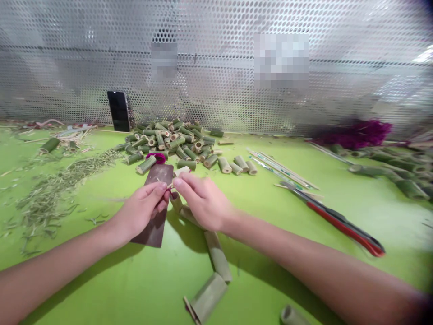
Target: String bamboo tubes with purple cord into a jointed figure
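Fingers [158,189] of both hands are closed in a pinch, and from my screen I can make out a thin bamboo sliver [168,186] held between them, with a dark red scrap [174,195] right at the fingertips. The left hand [140,212] lies over a brown rectangular pad [157,230], and the right hand [203,201] is just beside it. A short bamboo tube [181,171] sits at the pad's far corner, near a magenta bundle [156,158]. More tubes [218,257] lie in a loose line toward me. Beyond, I see a heap of cut bamboo pieces [169,140], with a black phone [118,110] leaning against a perforated metal panel [216,67]. Dry shavings [50,194] cover the green table [270,271] on the left, while thin sticks [284,169] and a red-and-black tool [338,221] lie on the right.
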Demonstrator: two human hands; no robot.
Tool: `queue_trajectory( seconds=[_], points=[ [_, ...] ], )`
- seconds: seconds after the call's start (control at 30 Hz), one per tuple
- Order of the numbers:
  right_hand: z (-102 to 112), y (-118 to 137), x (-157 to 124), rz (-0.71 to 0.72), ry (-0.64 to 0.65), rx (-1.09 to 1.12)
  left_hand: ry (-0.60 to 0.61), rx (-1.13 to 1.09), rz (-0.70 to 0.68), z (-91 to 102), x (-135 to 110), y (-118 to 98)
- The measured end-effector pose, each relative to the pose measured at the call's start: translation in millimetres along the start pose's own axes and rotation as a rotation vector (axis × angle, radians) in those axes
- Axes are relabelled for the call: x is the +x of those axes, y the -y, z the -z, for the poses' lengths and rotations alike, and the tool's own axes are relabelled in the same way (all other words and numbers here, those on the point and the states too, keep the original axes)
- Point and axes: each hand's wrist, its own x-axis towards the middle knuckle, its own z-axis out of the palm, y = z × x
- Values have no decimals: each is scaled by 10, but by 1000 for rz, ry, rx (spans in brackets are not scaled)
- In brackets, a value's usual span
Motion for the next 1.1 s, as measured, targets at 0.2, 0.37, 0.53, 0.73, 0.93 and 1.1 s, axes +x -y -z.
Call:
queue_trajectory(
  seconds=[0.2, 0.37, 0.53, 0.73, 0.93, 1.1],
  points=[
    [-22, -27, 43, -68, -15, 224, -8, 22, -14, 13, -8, -3],
    [-44, -29, 49, -66, -32, 281, 19, 4, 2, 13, -16, -19],
    [-55, -18, 33, -24, 17, 274, 149, -24, 48, 79, -11, -74],
    [-32, -59, 25, 76, 119, 269, 303, 249, 44, 245, 13, -174],
    [13, -112, -31, 137, -2, -131, 118, 232, 71, 257, 53, -174],
    [-69, -130, -131, 522, 80, -481, 46, 227, 110, 268, 69, -176]
  ],
)
